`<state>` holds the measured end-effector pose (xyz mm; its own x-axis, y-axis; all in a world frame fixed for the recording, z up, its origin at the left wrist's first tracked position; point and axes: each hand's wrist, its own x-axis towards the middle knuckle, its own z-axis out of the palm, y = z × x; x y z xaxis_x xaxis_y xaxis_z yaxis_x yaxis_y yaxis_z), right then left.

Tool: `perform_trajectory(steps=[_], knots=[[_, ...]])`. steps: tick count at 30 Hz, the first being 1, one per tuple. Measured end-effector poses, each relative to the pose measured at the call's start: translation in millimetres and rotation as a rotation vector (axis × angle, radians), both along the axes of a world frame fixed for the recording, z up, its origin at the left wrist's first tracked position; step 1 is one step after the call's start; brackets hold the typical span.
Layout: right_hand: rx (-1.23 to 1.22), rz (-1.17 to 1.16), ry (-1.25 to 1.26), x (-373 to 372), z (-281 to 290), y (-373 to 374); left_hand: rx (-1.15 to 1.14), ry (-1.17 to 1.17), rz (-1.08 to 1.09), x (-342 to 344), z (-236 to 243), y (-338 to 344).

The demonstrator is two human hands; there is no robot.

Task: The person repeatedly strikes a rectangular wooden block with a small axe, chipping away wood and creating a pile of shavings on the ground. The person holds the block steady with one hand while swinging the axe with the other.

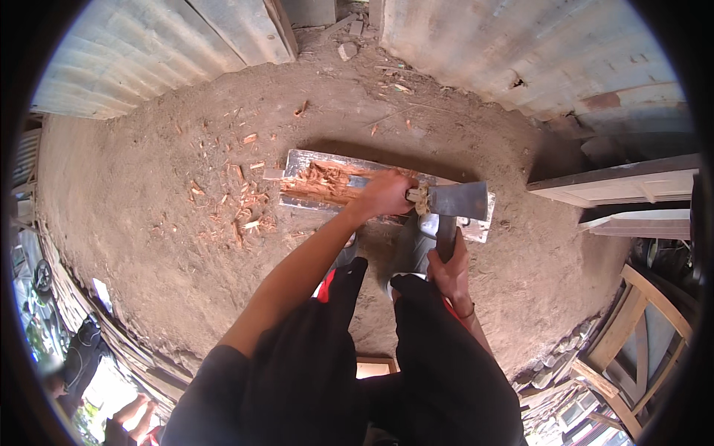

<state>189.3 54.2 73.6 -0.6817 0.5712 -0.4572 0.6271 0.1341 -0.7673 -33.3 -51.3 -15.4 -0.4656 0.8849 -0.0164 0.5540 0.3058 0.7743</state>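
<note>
A weathered wooden plank (312,167) with peeling paint and a roughly gouged reddish groove lies crosswise before me. My left hand (387,192) grips a chisel; its flat blade (357,181) points left into the groove. At the chisel's frayed handle end (417,199) is a dark steel axe head (457,199); I cannot tell if they touch. My right hand (450,269) is wrapped round the axe's handle (446,238), below the head. My feet are near the plank, between my hands.
Wood chips (253,223) litter the dirt floor (134,186) to the left. Corrugated metal sheets (520,52) stand ahead. At right are leaning panels (617,186) and a wooden frame (643,327); stacked slats (149,357) line the lower left, where another person (78,357) is partly visible.
</note>
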Motion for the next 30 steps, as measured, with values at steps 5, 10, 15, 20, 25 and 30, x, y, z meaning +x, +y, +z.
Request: perform_trajectory(steps=[5,10,15,20,25,30], knots=[[-0.143,-0.230,0.201,-14.2,37.9,7.7,0.029,0.006,0.003,-3.7,3.9,-1.6],[-0.027,-0.150,0.206,-10.5,13.4,-8.7,0.065,0.021,0.021,-2.1,0.0,-2.1],[-0.207,-0.034,0.046,-7.0,20.5,9.0,-0.073,0.060,-0.009,-4.7,1.8,-3.2],[-0.286,-0.322,0.254,-5.7,46.4,17.7,-0.050,0.046,-0.024,-1.3,-5.4,-0.9],[-0.347,-0.184,0.095,-12.9,36.9,-1.9,-0.025,0.078,0.018,0.8,-7.0,-3.0],[-0.343,-0.020,0.005,-23.5,24.4,5.3,-0.136,0.083,-0.004,-15.2,-1.3,-12.2]])
